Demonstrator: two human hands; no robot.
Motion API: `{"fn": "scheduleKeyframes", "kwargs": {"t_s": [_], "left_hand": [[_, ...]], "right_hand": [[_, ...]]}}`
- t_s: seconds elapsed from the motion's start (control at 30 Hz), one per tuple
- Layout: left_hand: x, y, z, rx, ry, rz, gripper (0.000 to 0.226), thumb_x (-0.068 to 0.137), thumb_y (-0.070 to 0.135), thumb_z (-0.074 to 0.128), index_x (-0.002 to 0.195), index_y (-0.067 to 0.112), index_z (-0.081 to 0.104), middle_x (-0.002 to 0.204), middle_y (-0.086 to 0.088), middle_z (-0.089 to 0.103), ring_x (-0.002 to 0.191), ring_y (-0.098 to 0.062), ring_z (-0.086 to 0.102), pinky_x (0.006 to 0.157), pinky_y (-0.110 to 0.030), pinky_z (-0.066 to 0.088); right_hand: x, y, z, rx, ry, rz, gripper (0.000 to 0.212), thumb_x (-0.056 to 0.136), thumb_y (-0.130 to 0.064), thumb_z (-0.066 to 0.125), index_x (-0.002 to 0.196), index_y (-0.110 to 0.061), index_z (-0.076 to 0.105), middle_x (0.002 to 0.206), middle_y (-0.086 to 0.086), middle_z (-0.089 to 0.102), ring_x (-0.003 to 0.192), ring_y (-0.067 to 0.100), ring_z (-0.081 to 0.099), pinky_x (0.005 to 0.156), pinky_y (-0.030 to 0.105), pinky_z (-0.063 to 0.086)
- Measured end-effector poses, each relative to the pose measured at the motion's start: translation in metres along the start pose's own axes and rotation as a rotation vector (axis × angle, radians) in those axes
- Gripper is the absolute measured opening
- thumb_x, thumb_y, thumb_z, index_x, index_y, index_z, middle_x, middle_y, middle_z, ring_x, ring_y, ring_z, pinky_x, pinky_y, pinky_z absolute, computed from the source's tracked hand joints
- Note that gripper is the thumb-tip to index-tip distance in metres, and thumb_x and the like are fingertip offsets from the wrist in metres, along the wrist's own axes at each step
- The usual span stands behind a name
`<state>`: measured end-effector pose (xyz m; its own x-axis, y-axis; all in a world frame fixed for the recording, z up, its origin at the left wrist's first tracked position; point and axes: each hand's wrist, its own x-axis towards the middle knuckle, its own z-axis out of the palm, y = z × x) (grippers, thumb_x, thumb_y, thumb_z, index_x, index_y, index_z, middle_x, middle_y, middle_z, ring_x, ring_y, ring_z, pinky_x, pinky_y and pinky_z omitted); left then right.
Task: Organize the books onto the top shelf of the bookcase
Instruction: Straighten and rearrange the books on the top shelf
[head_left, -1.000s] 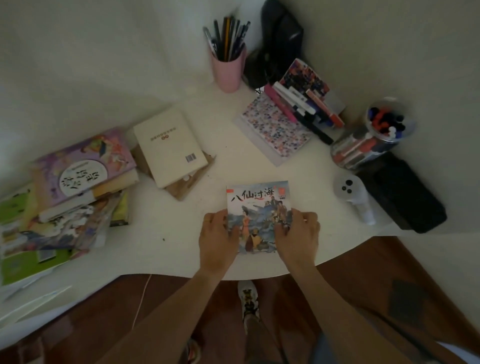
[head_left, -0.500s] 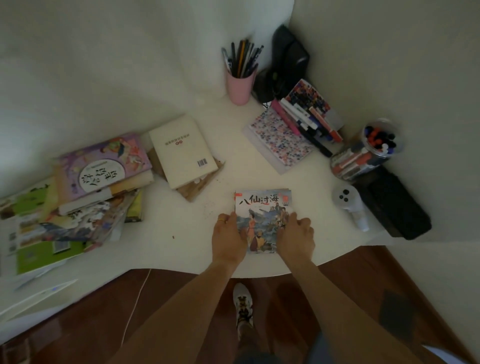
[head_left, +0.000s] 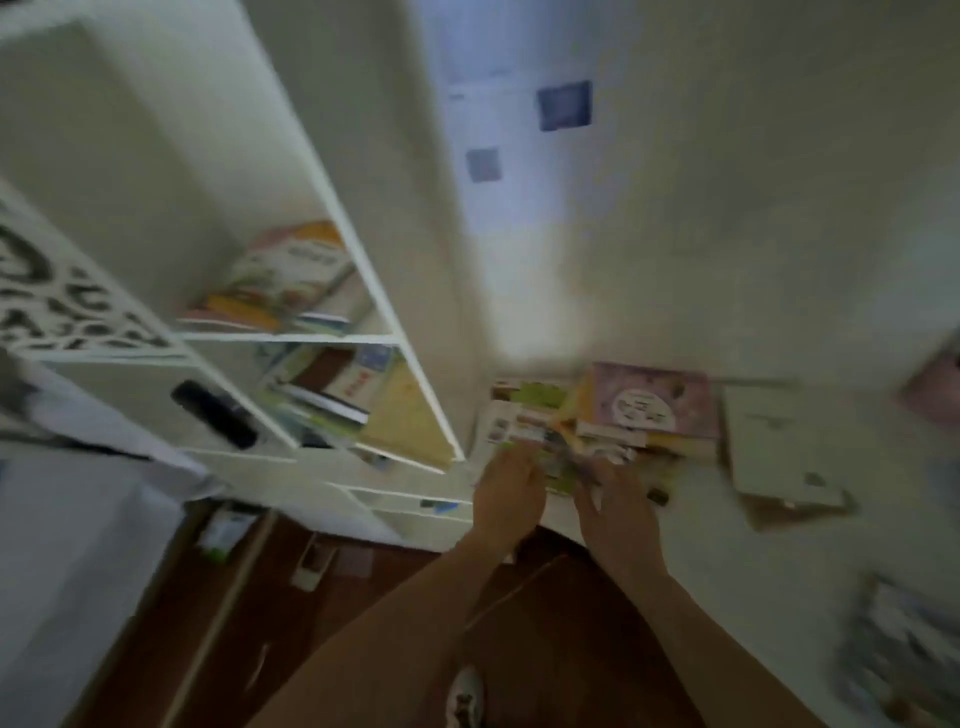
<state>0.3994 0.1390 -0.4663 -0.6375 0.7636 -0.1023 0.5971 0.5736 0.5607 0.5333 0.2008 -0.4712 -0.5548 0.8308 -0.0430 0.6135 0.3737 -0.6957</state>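
Two hands at the desk edge — left hand (head_left: 511, 480) and right hand (head_left: 615, 506) both reach into the book pile (head_left: 597, 421) just ahead; blur, so can't tell if either grips. Cream book (head_left: 774, 441) lies right of the pile. White bookcase (head_left: 363, 280) stands to the left — 2 compartments w/ books visible, lying flat or leaning.

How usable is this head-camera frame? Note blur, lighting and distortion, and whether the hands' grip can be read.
Head view: heavy motion blur smears everything; book titles are unreadable. Lighting is dim, with a brighter patch on the wall above the stack of books. Wide-angle distortion bends the bookcase edges. The left hand and right hand reach the stack's near edge, but the grip cannot be read.
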Motion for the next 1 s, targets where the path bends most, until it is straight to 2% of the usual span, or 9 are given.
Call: {"fn": "scheduleKeyframes", "kwargs": {"t_s": [0.13,0.33,0.47,0.57,0.67,0.73,0.83,0.9,1.0], "left_hand": [[0.031,-0.103,-0.087,-0.047,0.249,-0.139,0.023,0.103,0.024,0.049,0.119,0.022,0.066,0.112,-0.007,0.064,0.107,-0.029,0.063,0.091,-0.042,0.052],[0.077,-0.217,-0.161,-0.156,0.357,-0.211,0.023,0.104,0.023,0.055,0.125,0.022,0.065,0.128,-0.001,0.06,0.124,-0.025,0.055,0.099,-0.038,0.047],[0.081,-0.221,-0.238,-0.236,0.506,-0.097,0.015,0.104,0.03,0.055,0.11,0.033,0.068,0.095,0.016,0.068,0.084,-0.007,0.068,0.068,-0.028,0.055],[0.075,-0.211,-0.306,-0.193,0.637,0.139,0.017,0.101,0.027,0.056,0.099,0.031,0.072,0.063,0.017,0.064,0.056,0.002,0.06,0.051,-0.025,0.052],[0.091,-0.202,-0.359,-0.169,0.785,0.273,0.015,0.096,0.023,0.058,0.096,0.022,0.072,0.077,0.009,0.067,0.069,-0.006,0.057,0.061,-0.026,0.048],[0.115,-0.197,-0.385,-0.071,0.824,0.249,0.016,0.098,0.023,0.056,0.102,0.016,0.07,0.095,-0.001,0.067,0.086,-0.014,0.054,0.072,-0.03,0.045],[0.16,-0.197,-0.408,0.262,0.426,0.091,0.036,0.104,0.034,0.043,0.132,0.015,0.056,0.127,-0.014,0.058,0.109,-0.034,0.057,0.09,-0.046,0.05],[0.178,-0.2,-0.411,0.359,0.123,-0.032,0.042,0.108,0.036,0.037,0.146,0.019,0.037,0.135,-0.018,0.052,0.117,-0.038,0.058,0.096,-0.049,0.053],[0.189,-0.197,-0.424,-0.061,0.05,-0.214,0.037,0.099,0.05,0.056,0.112,0.016,0.06,0.11,-0.008,0.067,0.104,-0.031,0.066,0.095,-0.047,0.055]], "right_hand": [[0.031,-0.104,0.07,-0.013,-0.079,-0.133,0.035,0.105,-0.032,0.051,0.138,-0.021,0.059,0.142,0.001,0.058,0.13,0.02,0.054,0.104,0.024,0.035],[0.062,-0.205,0.166,0.06,-0.148,-0.165,0.04,0.102,-0.041,0.051,0.14,-0.03,0.054,0.137,-0.007,0.061,0.114,0.009,0.064,0.096,0.025,0.051],[0.065,-0.289,0.149,0.198,0.086,-0.225,0.031,0.098,-0.048,0.048,0.12,-0.034,0.065,0.111,-0.02,0.065,0.094,-0.004,0.065,0.083,0.021,0.056],[0.072,-0.342,0.108,0.169,0.38,-0.386,0.013,0.1,-0.032,0.057,0.102,-0.027,0.068,0.095,-0.015,0.066,0.082,0.0,0.065,0.072,0.016,0.052],[0.102,-0.378,0.084,0.062,0.428,-0.41,0.013,0.099,-0.029,0.061,0.109,-0.023,0.066,0.1,-0.007,0.066,0.088,0.011,0.065,0.075,0.028,0.054],[0.134,-0.392,0.081,-0.064,0.317,-0.23,0.035,0.097,-0.047,0.057,0.123,-0.024,0.06,0.114,-0.002,0.063,0.102,0.02,0.061,0.083,0.035,0.052],[0.179,-0.398,0.086,-0.159,0.059,0.041,0.081,0.081,-0.073,0.05,0.138,-0.016,0.047,0.128,0.009,0.06,0.113,0.031,0.06,0.092,0.042,0.053],[0.191,-0.401,0.093,-0.115,-0.013,0.105,0.092,0.073,-0.074,0.056,0.14,-0.012,0.043,0.129,0.012,0.059,0.113,0.033,0.06,0.093,0.044,0.054],[0.193,-0.409,0.107,-0.016,0.006,0.024,0.076,0.074,-0.055,0.075,0.134,-0.018,0.049,0.122,0.006,0.06,0.107,0.027,0.061,0.088,0.04,0.055]]}}
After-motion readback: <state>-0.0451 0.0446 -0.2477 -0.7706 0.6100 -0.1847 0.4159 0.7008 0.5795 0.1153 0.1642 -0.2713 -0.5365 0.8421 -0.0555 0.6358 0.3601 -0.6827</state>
